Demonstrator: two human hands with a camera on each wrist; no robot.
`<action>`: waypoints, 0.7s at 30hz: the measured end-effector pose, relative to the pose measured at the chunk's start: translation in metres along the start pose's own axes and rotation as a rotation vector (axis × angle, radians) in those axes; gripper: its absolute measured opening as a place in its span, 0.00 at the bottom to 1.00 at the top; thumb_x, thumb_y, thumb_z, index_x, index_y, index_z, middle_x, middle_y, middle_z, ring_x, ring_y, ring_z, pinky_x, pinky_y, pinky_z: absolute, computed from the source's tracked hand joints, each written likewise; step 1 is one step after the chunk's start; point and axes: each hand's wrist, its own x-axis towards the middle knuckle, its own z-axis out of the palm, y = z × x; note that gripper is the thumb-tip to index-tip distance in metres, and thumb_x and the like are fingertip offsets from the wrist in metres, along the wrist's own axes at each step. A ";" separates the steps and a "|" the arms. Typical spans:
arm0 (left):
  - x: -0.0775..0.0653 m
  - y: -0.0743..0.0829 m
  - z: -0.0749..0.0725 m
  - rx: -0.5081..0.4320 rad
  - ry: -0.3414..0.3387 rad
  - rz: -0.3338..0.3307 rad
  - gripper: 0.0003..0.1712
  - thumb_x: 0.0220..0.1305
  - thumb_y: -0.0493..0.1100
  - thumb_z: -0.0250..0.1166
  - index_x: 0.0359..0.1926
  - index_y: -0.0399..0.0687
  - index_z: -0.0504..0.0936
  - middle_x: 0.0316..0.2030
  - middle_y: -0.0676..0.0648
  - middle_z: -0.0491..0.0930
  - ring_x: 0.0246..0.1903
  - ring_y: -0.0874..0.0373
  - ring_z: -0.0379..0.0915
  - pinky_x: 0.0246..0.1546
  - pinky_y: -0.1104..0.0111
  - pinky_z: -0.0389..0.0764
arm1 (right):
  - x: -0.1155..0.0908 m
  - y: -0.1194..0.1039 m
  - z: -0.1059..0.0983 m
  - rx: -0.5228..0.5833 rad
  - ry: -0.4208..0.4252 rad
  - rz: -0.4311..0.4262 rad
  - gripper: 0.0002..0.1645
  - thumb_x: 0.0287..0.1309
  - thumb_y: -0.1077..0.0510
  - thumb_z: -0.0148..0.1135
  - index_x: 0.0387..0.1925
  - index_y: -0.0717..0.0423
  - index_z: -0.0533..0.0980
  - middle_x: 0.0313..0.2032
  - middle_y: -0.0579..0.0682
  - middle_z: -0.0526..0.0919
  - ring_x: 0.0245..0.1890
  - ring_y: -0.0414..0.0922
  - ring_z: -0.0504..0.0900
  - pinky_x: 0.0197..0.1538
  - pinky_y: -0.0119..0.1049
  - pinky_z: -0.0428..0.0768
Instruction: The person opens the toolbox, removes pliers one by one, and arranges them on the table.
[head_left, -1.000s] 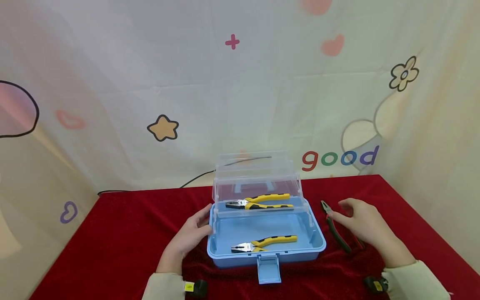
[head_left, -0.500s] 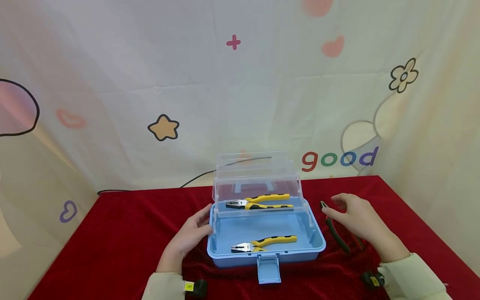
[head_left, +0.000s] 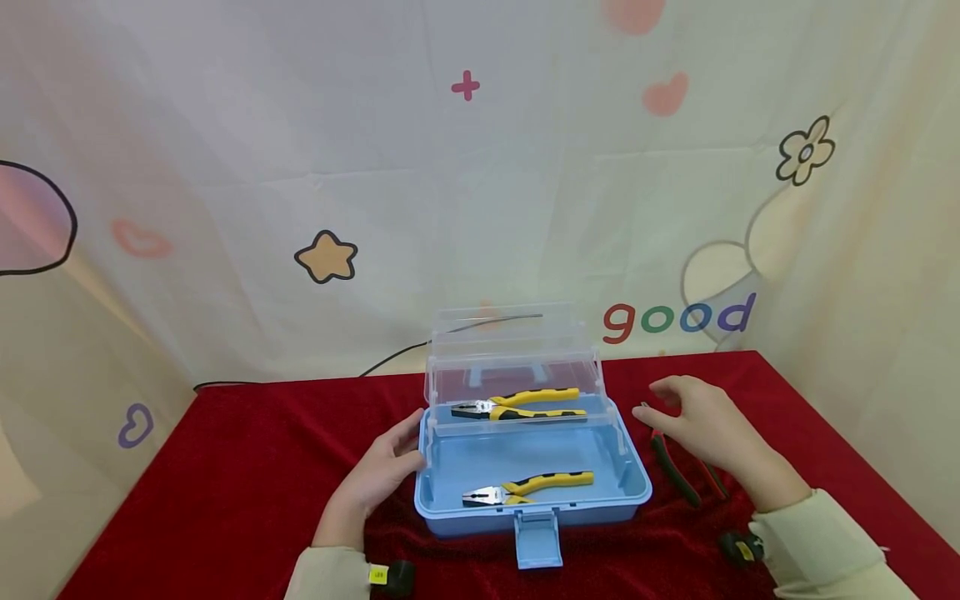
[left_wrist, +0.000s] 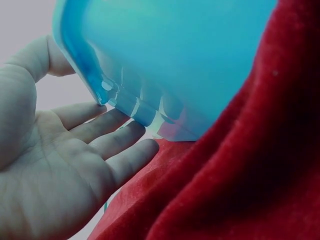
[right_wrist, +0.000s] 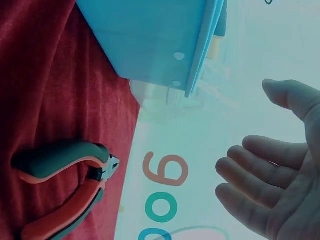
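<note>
A light-blue toolbox stands with its transparent lid raised and front latch hanging down. One pair of yellow-and-black pliers lies in the raised clear tray; another pair of yellow pliers lies in the box bottom. My left hand rests at the box's left side, fingers extended along the outer wall and thumb at the rim. My right hand hovers, fingers relaxed and holding nothing, above red-and-dark-green pliers on the cloth right of the box; it partly covers them in the head view.
A dark red velvet cloth covers the table, with folds bunched around the box. A pale printed curtain hangs behind. A thin black cable runs at the back edge.
My right hand has moved up and slightly left, away from the red-and-dark-green pliers' handles. My left hand, the toolbox and all the pliers stay where they were.
</note>
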 end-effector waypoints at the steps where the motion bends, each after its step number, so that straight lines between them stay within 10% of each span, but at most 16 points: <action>1: 0.000 0.000 0.000 0.003 0.000 -0.002 0.45 0.51 0.35 0.61 0.72 0.47 0.56 0.67 0.41 0.63 0.64 0.41 0.63 0.57 0.51 0.74 | 0.000 -0.001 0.000 0.000 -0.001 -0.003 0.37 0.54 0.42 0.63 0.55 0.66 0.72 0.51 0.66 0.77 0.49 0.61 0.77 0.46 0.54 0.81; 21: -0.002 0.003 0.000 0.005 0.002 0.006 0.45 0.51 0.35 0.61 0.71 0.46 0.57 0.67 0.40 0.63 0.64 0.40 0.63 0.56 0.51 0.74 | 0.011 -0.021 -0.003 0.004 -0.004 -0.072 0.34 0.54 0.46 0.64 0.55 0.66 0.72 0.50 0.64 0.78 0.50 0.60 0.78 0.47 0.54 0.81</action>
